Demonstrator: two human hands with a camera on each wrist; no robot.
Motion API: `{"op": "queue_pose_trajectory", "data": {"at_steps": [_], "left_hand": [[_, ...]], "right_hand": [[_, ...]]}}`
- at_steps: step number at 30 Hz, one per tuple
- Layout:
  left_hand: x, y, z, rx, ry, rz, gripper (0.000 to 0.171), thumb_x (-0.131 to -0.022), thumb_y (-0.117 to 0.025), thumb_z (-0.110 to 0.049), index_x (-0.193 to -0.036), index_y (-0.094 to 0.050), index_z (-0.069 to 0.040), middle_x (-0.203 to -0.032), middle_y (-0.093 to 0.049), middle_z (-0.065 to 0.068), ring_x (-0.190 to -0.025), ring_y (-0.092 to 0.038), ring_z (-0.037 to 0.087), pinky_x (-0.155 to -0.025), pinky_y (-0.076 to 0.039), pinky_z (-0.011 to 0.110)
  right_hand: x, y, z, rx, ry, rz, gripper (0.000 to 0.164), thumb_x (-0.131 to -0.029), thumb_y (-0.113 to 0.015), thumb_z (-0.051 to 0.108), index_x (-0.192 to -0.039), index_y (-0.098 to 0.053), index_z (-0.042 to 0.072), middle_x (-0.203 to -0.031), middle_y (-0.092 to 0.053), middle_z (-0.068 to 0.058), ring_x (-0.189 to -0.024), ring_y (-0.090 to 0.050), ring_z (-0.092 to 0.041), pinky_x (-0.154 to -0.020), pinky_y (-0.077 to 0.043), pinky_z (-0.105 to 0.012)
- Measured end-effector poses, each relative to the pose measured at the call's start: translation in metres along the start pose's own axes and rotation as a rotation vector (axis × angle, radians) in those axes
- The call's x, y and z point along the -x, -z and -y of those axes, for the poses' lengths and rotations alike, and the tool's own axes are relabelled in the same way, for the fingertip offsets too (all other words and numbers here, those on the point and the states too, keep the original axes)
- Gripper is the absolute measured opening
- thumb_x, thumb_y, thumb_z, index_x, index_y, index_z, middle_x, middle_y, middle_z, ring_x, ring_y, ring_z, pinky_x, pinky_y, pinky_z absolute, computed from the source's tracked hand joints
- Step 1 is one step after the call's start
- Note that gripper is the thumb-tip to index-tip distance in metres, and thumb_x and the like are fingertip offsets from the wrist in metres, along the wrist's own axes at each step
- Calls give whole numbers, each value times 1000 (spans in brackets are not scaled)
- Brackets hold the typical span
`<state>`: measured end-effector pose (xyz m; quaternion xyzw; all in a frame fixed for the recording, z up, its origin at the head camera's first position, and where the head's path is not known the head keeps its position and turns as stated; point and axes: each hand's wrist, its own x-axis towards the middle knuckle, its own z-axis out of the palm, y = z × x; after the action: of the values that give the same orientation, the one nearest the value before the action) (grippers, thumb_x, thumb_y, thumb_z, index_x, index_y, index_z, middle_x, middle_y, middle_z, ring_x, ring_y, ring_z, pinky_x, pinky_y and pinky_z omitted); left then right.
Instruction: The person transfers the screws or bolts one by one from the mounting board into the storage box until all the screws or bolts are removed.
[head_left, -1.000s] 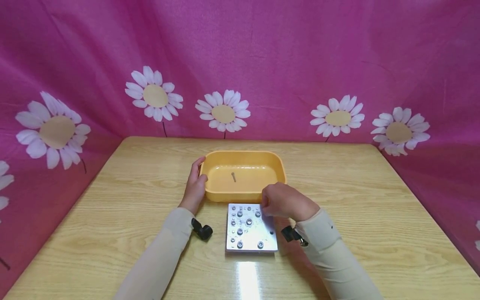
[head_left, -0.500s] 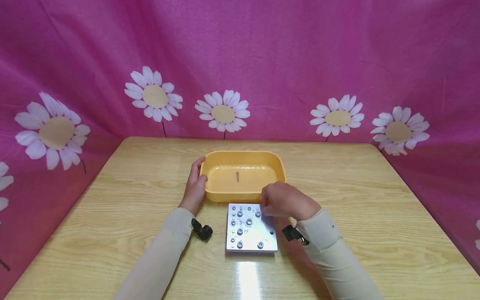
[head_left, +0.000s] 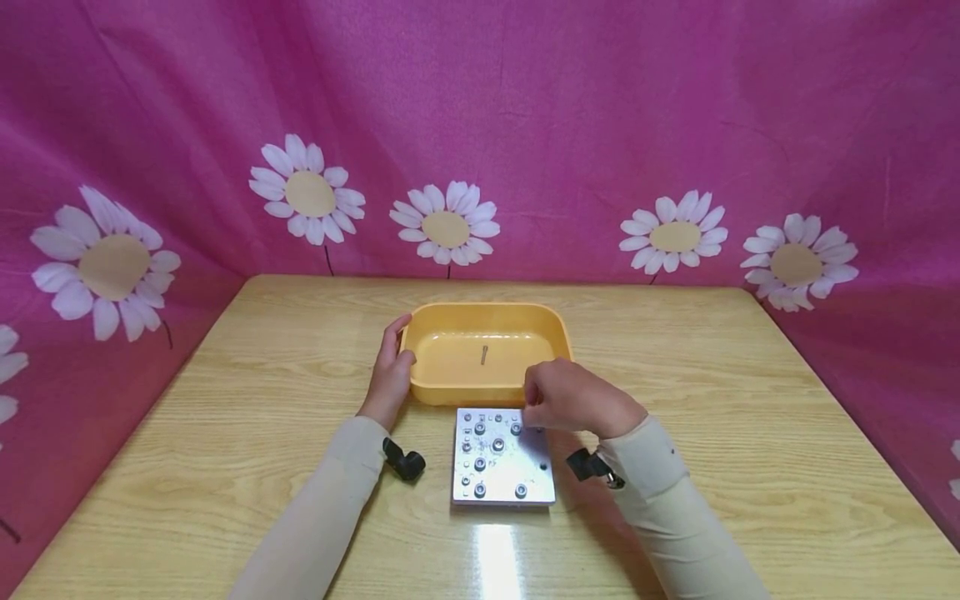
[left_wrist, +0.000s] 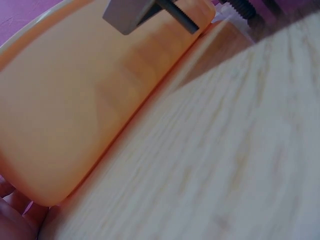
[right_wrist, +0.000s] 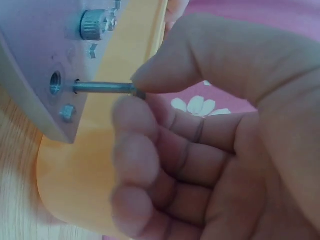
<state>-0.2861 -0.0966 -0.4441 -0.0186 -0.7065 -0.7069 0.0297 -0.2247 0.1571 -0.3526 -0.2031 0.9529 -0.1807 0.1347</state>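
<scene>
My right hand [head_left: 573, 400] is over the far right corner of the metal plate [head_left: 506, 467]. In the right wrist view, its thumb and index finger pinch the head of a slim screw [right_wrist: 102, 87]. The screw's tip is at a small hole in the plate, beside a larger round hole. My left hand [head_left: 388, 379] grips the left end of a yellow tray [head_left: 465, 393], thumb at the rim. Inside the tray lies a loose screw [head_left: 483, 355]. In the left wrist view the tray's outer wall [left_wrist: 65, 110] fills the upper left, with fingertips at the lower left.
Several screws of different sizes stand in the plate, mostly along its left side, among them a thick socket-head screw [right_wrist: 94, 25]. The plate lies just in front of the tray on a wooden table [head_left: 675, 350]. A pink flowered cloth [head_left: 555, 125] hangs behind.
The loose screw in the tray has rolled a little to the right and turned. My right hand has risen slightly from the plate; the left hand, tray and plate stay put.
</scene>
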Motion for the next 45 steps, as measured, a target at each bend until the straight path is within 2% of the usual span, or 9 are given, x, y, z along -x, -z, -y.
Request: {"op": "queue_pose_trajectory", "data": {"at_steps": [6, 7, 13, 22, 27, 34, 39, 42, 45], "left_hand": [[0, 2, 0, 3, 2, 3, 61, -90, -34, -3, -148, -31, -22, -156, -24, 4, -138, -32, 23, -110, -30, 41], [-3, 3, 4, 1, 0, -2, 61, -90, -34, -4, -147, -32, -24, -156, -25, 3, -138, -32, 22, -109, -30, 40], [-2, 3, 5, 2, 3, -6, 61, -90, -34, -5, -147, -32, -23, -157, -24, 2, -138, -31, 20, -110, -30, 40], [-4, 3, 4, 18, -6, -7, 61, -89, -35, -3, -147, -32, -23, -157, -23, 2, -140, -29, 21, -110, -30, 40], [-3, 4, 4, 22, -1, -6, 61, -90, -35, -3, -147, -32, -23, -158, -22, 2, -141, -27, 20, -111, -28, 40], [-3, 3, 4, 17, 2, 0, 61, -90, -35, -3, -147, -32, -24, -159, -20, 1, -143, -23, 20, -112, -28, 40], [-2, 1, 3, 10, 2, -1, 61, -90, -35, -4, -147, -32, -23, -159, -19, 1, -144, -21, 20, -112, -26, 41], [-1, 0, 4, 7, 1, -2, 61, -90, -35, -4, -148, -32, -23, -159, -20, 0, -143, -22, 19, -112, -27, 39], [-2, 1, 4, 9, -6, 1, 62, -89, -35, -3, -148, -32, -22, -158, -22, 1, -142, -26, 21, -111, -28, 40]], "right_hand": [[1, 4, -2, -47, 76, -24, 9, -77, -72, 16, -80, -65, 12, -69, -59, 2, -63, -52, -13, -58, -45, -28], [1, 4, -2, -58, 82, -25, 9, -77, -72, 16, -80, -64, 13, -69, -59, 2, -64, -52, -13, -59, -45, -28], [2, 7, -2, -131, 117, -34, 9, -78, -72, 13, -78, -62, 13, -69, -58, 1, -64, -52, -13, -58, -46, -29], [-2, 9, -4, -226, 212, -128, 10, -77, -68, 8, -80, -59, 12, -65, -54, 2, -60, -51, -11, -53, -43, -26], [-7, 6, -5, -246, 222, -216, 10, -77, -64, 9, -81, -57, 14, -67, -54, 2, -62, -51, -13, -53, -43, -26], [-11, 0, -7, -305, 259, -356, 14, -78, -66, 9, -83, -57, 18, -71, -57, 4, -66, -53, -14, -58, -44, -27], [-18, -7, -9, -363, 283, -438, 10, -81, -65, 7, -86, -61, 16, -75, -61, 4, -67, -54, -16, -60, -47, -28], [-27, -12, -14, -431, 257, -459, 8, -85, -66, 8, -90, -64, 14, -78, -64, 3, -69, -58, -16, -64, -50, -29], [-37, -17, -19, -517, 220, -443, 7, -87, -68, 10, -93, -66, 14, -82, -67, 1, -73, -63, -16, -69, -53, -31]]}}
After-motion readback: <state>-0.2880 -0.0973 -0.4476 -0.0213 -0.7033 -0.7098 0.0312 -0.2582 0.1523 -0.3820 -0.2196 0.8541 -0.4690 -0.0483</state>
